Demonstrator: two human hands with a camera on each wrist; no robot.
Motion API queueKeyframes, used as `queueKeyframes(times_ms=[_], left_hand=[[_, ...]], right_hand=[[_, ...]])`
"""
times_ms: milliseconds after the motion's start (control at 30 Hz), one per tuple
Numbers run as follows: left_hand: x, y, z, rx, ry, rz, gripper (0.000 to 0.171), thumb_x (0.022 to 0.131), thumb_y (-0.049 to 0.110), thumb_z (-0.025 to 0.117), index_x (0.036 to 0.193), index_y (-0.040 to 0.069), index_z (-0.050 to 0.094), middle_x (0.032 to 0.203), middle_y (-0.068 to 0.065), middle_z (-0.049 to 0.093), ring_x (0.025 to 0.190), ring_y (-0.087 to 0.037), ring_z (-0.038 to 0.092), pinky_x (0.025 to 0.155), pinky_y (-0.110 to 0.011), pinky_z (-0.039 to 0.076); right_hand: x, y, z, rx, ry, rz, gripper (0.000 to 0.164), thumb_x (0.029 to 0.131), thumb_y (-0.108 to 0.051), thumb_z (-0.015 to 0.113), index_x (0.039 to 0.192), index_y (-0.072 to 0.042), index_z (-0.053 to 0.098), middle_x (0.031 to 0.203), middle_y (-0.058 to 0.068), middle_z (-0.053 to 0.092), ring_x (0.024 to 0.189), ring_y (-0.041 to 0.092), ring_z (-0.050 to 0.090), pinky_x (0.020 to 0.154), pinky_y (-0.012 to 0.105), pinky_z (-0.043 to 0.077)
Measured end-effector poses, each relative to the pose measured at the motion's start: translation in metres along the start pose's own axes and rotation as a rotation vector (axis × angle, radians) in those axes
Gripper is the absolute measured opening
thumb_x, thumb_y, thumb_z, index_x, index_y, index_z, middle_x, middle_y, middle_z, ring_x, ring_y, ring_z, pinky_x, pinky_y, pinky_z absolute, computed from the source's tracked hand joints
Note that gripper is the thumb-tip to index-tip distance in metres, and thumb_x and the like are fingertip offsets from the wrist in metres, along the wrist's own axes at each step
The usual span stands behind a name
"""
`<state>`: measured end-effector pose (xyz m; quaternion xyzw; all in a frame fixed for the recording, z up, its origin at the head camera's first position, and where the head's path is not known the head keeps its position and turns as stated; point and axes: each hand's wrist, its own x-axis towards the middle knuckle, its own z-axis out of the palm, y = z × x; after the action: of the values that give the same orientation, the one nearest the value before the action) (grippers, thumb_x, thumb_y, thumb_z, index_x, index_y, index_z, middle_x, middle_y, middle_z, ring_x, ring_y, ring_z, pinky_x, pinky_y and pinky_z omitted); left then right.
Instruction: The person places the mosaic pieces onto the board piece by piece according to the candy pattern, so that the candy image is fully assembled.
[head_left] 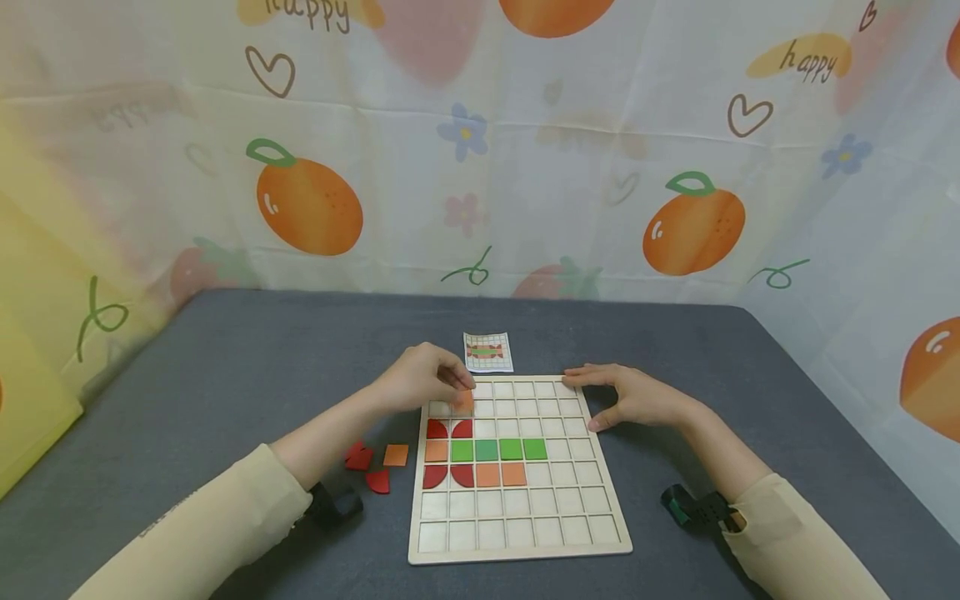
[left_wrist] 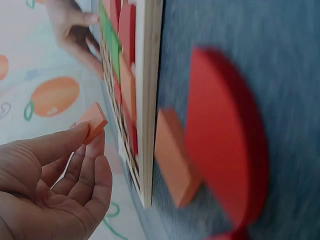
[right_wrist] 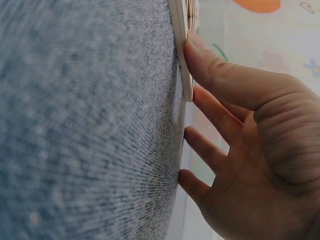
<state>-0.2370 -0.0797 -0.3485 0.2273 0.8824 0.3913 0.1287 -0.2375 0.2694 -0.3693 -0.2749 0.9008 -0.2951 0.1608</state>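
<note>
My left hand [head_left: 425, 377] pinches an orange square tile [left_wrist: 95, 122] between thumb and fingertips, over the top left of a wooden grid board [head_left: 521, 556]. On the board, a middle row holds an orange tile [head_left: 436, 451] and several green tiles [head_left: 511, 449]. The row above it has two rounded red pieces [head_left: 462, 428] at the left. Below it lie two more red pieces [head_left: 435, 477] and two orange tiles [head_left: 513, 475]. My right hand [head_left: 637, 395] rests at the board's upper right corner, fingers spread, with the thumb touching the side edge [right_wrist: 186, 60].
Left of the board lie a loose orange tile [head_left: 395, 455] and several red pieces [head_left: 378, 482]. A small pattern card [head_left: 487, 340] showing a coloured grid design lies behind the board. The dark grey tabletop [head_left: 322, 333] ends at a fruit-printed curtain [head_left: 525, 225].
</note>
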Motion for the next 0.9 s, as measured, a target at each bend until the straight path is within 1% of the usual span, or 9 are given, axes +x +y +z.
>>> queueKeyframes(times_ms=[167, 333, 467, 567, 900], left_hand=[[0.000, 0.005, 0.015, -0.031, -0.029, -0.008, 0.012, 0.083, 0.005, 0.075, 0.095, 0.008, 0.076, 0.088, -0.005, 0.075, 0.079, -0.009, 0.066, 0.072, -0.024, 0.054], [0.000, 0.007, 0.025, -0.055, -0.030, -0.013, 0.008, 0.083, 0.006, 0.077, 0.090, 0.009, 0.076, 0.083, -0.004, 0.075, 0.072, -0.009, 0.063, 0.064, -0.023, 0.051], [0.000, 0.008, 0.029, -0.060, -0.030, -0.017, 0.008, 0.082, 0.006, 0.078, 0.089, 0.010, 0.076, 0.081, -0.004, 0.075, 0.069, -0.008, 0.064, 0.063, -0.024, 0.051], [0.000, 0.008, 0.031, -0.050, -0.029, -0.010, 0.008, 0.082, 0.007, 0.078, 0.089, 0.011, 0.076, 0.080, -0.003, 0.076, 0.070, -0.007, 0.064, 0.067, -0.024, 0.052], [0.000, 0.004, 0.037, 0.009, -0.025, 0.022, 0.006, 0.082, 0.008, 0.078, 0.087, 0.012, 0.077, 0.080, -0.001, 0.076, 0.072, -0.004, 0.064, 0.071, -0.022, 0.052]], right_hand=[[0.000, 0.000, 0.000, 0.003, 0.000, 0.003, 0.076, 0.078, -0.032, 0.082, 0.144, -0.012, 0.052, 0.156, 0.013, 0.042, 0.151, 0.046, 0.019, 0.116, 0.070, 0.018], [0.000, 0.000, 0.000, 0.005, -0.001, 0.004, 0.076, 0.077, -0.032, 0.082, 0.144, -0.012, 0.051, 0.156, 0.013, 0.042, 0.151, 0.046, 0.019, 0.116, 0.070, 0.017], [0.000, 0.001, 0.000, 0.004, -0.001, 0.007, 0.076, 0.077, -0.033, 0.082, 0.144, -0.012, 0.052, 0.156, 0.013, 0.042, 0.151, 0.045, 0.019, 0.116, 0.070, 0.017], [0.000, 0.001, 0.000, -0.001, 0.000, 0.010, 0.076, 0.077, -0.034, 0.082, 0.144, -0.013, 0.052, 0.157, 0.012, 0.042, 0.152, 0.045, 0.019, 0.116, 0.069, 0.017], [0.000, 0.001, 0.000, -0.001, 0.000, 0.014, 0.076, 0.078, -0.034, 0.082, 0.144, -0.015, 0.052, 0.157, 0.012, 0.041, 0.152, 0.044, 0.018, 0.116, 0.070, 0.017]])
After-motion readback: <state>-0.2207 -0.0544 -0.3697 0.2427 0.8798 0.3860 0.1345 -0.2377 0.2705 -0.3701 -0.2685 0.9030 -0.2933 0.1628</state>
